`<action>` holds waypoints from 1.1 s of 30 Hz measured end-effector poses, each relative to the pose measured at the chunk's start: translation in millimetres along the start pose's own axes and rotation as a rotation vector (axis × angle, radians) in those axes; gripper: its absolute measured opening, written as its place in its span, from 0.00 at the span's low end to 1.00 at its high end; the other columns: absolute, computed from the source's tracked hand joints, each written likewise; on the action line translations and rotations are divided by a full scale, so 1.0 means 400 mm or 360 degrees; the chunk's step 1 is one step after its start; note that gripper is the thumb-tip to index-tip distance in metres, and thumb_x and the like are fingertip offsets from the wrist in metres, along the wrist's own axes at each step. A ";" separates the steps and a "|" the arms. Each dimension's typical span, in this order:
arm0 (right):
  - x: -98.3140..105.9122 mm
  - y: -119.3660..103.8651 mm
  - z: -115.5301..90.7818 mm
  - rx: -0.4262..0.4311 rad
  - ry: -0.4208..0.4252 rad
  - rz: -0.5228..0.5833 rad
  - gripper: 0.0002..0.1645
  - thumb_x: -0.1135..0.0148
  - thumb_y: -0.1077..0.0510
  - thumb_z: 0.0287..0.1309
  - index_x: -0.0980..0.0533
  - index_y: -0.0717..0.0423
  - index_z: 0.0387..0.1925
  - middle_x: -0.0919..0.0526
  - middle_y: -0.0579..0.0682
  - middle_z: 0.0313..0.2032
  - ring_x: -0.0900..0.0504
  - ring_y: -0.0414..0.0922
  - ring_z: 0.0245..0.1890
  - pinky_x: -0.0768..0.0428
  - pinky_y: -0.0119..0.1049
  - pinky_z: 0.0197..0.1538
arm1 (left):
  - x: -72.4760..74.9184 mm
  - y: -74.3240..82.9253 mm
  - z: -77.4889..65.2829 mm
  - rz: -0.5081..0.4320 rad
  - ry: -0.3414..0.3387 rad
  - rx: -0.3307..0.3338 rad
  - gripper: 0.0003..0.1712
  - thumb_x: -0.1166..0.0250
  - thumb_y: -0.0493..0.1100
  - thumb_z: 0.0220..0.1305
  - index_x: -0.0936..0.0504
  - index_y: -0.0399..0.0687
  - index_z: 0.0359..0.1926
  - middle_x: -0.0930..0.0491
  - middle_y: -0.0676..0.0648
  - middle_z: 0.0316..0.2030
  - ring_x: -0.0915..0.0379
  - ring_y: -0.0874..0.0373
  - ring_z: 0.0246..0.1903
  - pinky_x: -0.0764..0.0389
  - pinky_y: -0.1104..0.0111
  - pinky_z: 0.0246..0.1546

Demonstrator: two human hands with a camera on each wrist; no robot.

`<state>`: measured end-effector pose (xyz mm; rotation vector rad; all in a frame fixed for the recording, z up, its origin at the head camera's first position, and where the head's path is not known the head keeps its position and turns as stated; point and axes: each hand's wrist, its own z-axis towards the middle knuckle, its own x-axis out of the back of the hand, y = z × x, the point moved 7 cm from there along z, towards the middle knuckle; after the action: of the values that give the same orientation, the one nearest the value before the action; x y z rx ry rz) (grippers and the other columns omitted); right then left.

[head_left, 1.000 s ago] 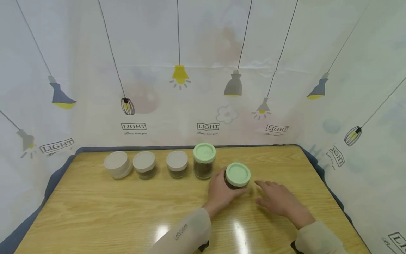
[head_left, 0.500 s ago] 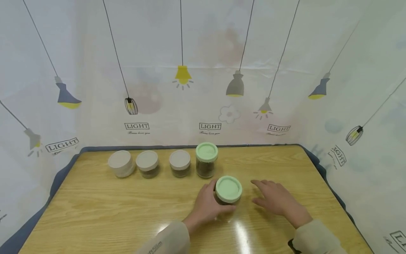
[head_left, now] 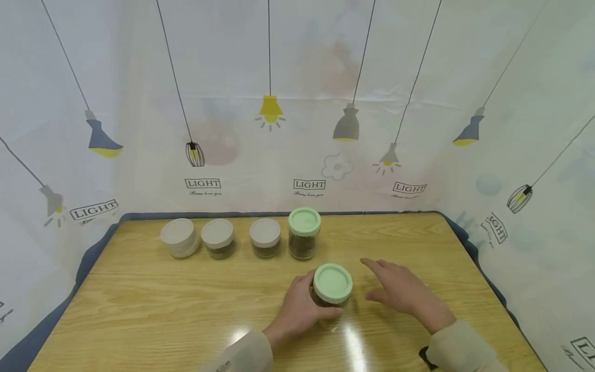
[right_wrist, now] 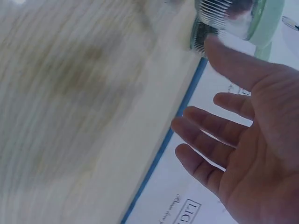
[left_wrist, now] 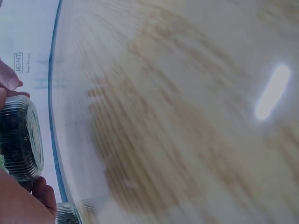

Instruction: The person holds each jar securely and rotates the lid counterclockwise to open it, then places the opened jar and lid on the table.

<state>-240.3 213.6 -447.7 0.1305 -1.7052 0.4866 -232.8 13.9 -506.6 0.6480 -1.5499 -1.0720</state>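
My left hand (head_left: 299, 307) grips a ribbed glass jar with a pale green lid (head_left: 332, 283) and dark contents, thumb on the near side and fingers round the far side. In the left wrist view the jar's ribbed wall and base (left_wrist: 21, 137) show between the fingers and thumb. To the right of that jar, my right hand (head_left: 402, 289) hovers with its fingers spread and nothing in them; the right wrist view shows its palm (right_wrist: 261, 144) bare. Behind the held jar stands a taller jar with a green lid (head_left: 304, 233), also with dark contents.
Left of the tall jar, three small white-lidded jars stand in a row: one near it (head_left: 265, 237), a second (head_left: 219, 238), and a whitish one (head_left: 179, 237) at the far left. They stand on a wood-grain table (head_left: 186, 310). A printed cloth backdrop (head_left: 297, 155) rises behind.
My left hand has brought the green-lidded jar nearer to me and leftward, away from the right hand. The right hand has shifted slightly, with its fingers still spread.
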 end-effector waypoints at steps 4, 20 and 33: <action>0.015 -0.026 0.001 0.0020 -0.0016 0.0055 0.49 0.33 0.34 0.51 0.36 0.52 0.69 0.25 0.61 0.61 0.22 0.59 0.57 0.25 0.60 0.58 | -0.002 0.004 -0.003 -0.0100 -0.0025 -0.0018 0.54 0.21 0.59 0.42 0.36 0.57 0.69 0.24 0.54 0.59 0.30 0.53 0.61 0.33 0.49 0.66; 0.009 -0.156 0.024 -0.0009 -0.0005 -0.0020 0.56 0.48 0.19 0.50 0.36 0.52 0.69 0.22 0.58 0.54 0.21 0.55 0.52 0.22 0.53 0.53 | -0.015 -0.002 -0.006 -0.0079 -0.0011 -0.0039 0.54 0.21 0.60 0.43 0.36 0.49 0.68 0.25 0.49 0.61 0.27 0.53 0.60 0.28 0.54 0.63; -0.006 -0.223 0.036 -0.0110 0.0192 -0.0315 0.57 0.52 0.15 0.47 0.32 0.54 0.62 0.23 0.57 0.42 0.21 0.51 0.34 0.21 0.46 0.36 | -0.012 -0.003 -0.010 -0.0051 0.0045 -0.0062 0.51 0.23 0.57 0.47 0.34 0.42 0.68 0.24 0.44 0.61 0.27 0.51 0.60 0.26 0.56 0.62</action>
<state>-221.6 127.1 -429.9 0.2133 -1.5699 0.2823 -227.8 16.2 -509.8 0.6607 -1.4952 -1.1094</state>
